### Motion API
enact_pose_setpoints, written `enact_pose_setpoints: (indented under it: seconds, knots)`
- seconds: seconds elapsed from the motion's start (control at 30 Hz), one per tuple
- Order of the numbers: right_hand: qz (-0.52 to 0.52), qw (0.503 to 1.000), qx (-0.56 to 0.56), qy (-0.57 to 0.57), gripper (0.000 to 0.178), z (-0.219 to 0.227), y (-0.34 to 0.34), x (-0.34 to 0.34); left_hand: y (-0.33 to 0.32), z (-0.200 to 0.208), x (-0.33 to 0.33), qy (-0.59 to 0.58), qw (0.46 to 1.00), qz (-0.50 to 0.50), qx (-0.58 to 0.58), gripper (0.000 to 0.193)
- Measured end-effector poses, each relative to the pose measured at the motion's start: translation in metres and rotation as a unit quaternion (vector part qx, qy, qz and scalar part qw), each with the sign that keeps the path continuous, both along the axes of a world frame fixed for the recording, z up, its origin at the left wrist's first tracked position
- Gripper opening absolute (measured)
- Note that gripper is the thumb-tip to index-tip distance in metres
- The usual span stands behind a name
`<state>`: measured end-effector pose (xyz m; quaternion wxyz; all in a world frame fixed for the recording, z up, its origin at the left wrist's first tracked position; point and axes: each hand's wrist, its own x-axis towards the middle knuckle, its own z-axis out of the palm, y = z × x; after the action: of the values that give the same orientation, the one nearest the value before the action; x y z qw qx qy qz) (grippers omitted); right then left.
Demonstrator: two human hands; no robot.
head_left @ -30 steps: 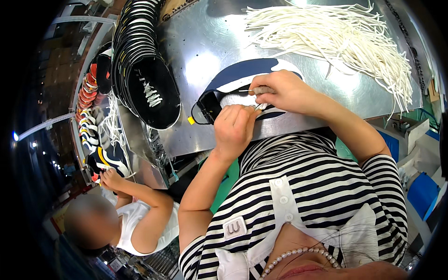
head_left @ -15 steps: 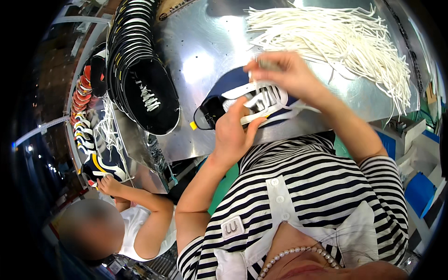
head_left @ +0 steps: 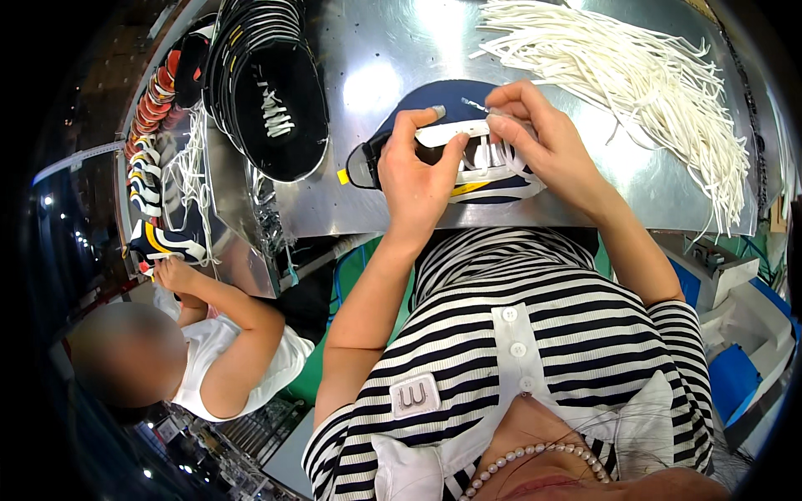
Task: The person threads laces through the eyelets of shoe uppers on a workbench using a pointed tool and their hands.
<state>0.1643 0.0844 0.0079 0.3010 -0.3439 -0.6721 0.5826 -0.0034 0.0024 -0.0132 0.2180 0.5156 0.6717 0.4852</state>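
A navy and white shoe upper (head_left: 451, 93) lies on the metal table in front of me, with a yellow tab at its left end. My left hand (head_left: 418, 171) grips its white eyelet strip (head_left: 447, 134), thumb on the near side and index finger along the far side. White lacing (head_left: 494, 157) crosses the opening toward the right end. Close to the strip's far edge, my right hand (head_left: 539, 138) pinches a shoelace, whose thin clear tip (head_left: 474, 103) points left beyond the fingers. Part of the lace is hidden by that hand.
Nested black shoe uppers (head_left: 276, 125) stand in a long stack at the left of the metal table (head_left: 368, 92). A heap of white shoelaces (head_left: 618, 71) spreads over the far right. At far left, a co-worker's hand (head_left: 174, 274) touches another upper (head_left: 167, 244).
My right hand came down from above the upper to the strip's far edge, and the lace tip now shows. My left hand closed on the strip. The whole view shifted slightly.
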Motion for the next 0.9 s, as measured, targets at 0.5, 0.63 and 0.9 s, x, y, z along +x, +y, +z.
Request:
enact_pose_setpoints:
  seconds: [0.5, 0.63, 0.9]
  knots:
    - [0.036, 0.909, 0.317, -0.268, 0.012, -0.011, 0.000, -0.028, 0.005, -0.004, 0.016, 0.026, 0.999, 0.001, 0.028, 0.029]
    - [0.006, 0.909, 0.345, -0.233, 0.017, 0.003, 0.008, -0.009, 0.015, 0.004, -0.002, -0.226, 0.973, 0.002, -0.046, 0.034]
    - [-0.030, 0.949, 0.249, -0.191, 0.021, -0.018, 0.017, 0.023, 0.042, 0.012, -0.016, -0.327, 0.944, 0.020, -0.026, 0.031]
